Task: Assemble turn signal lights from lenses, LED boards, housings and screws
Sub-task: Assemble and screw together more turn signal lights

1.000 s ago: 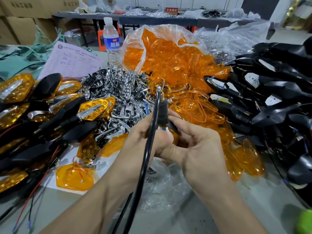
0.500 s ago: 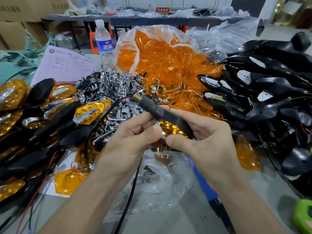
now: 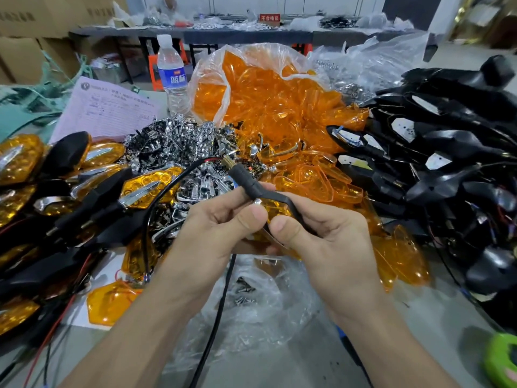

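Note:
Both hands hold one turn signal [image 3: 275,204] in the middle of the view: a black housing with an amber lens showing between the fingers. Its black stem [image 3: 246,179] points up and left, with a brass threaded tip and red and black wires [image 3: 179,177] trailing left. My left hand [image 3: 221,228] grips the stem end with thumb and fingers. My right hand [image 3: 321,236] wraps the housing, thumb on the lens. Loose amber lenses [image 3: 316,175] lie behind them, black housings [image 3: 436,163] are heaped at the right, and screws [image 3: 243,292] sit in a clear bag below the hands.
Finished signals [image 3: 70,186] are stacked at the left beside a heap of chrome reflectors [image 3: 179,144]. A bag of amber lenses [image 3: 260,88], a water bottle [image 3: 172,77] and a paper form [image 3: 106,110] stand behind. A black cable [image 3: 215,326] runs down toward me; a green object [image 3: 503,359] sits at the bottom right.
The signal's stem has swung from upright to pointing up and left, and the amber lens now shows between my thumbs. Both hands have stayed on the part.

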